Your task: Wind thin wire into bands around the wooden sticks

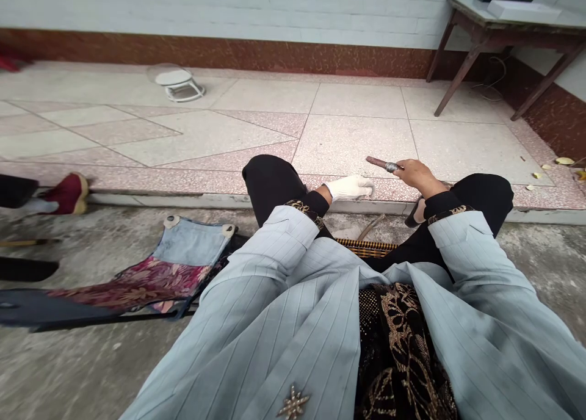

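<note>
My right hand (415,176) is bare and closed round one end of a short reddish-brown stick-like tool (379,162) with a wire-wound band. Its other end points left, over the tiled step. To the left, my left hand (350,188) wears a white knitted glove. Its fingers are loosely bent and apart, and nothing shows in them. Between my knees, below the hands, lies the edge of a yellow-and-black woven thing (368,247). A thin pale stick (370,226) leans just above it.
A tiled step (357,139) runs in front of my knees. A small white stool (178,81) stands on it. At the back right is a wooden table (485,23) with boxes. To my left are a folding fabric chair (151,279) and another person's red shoe (68,194).
</note>
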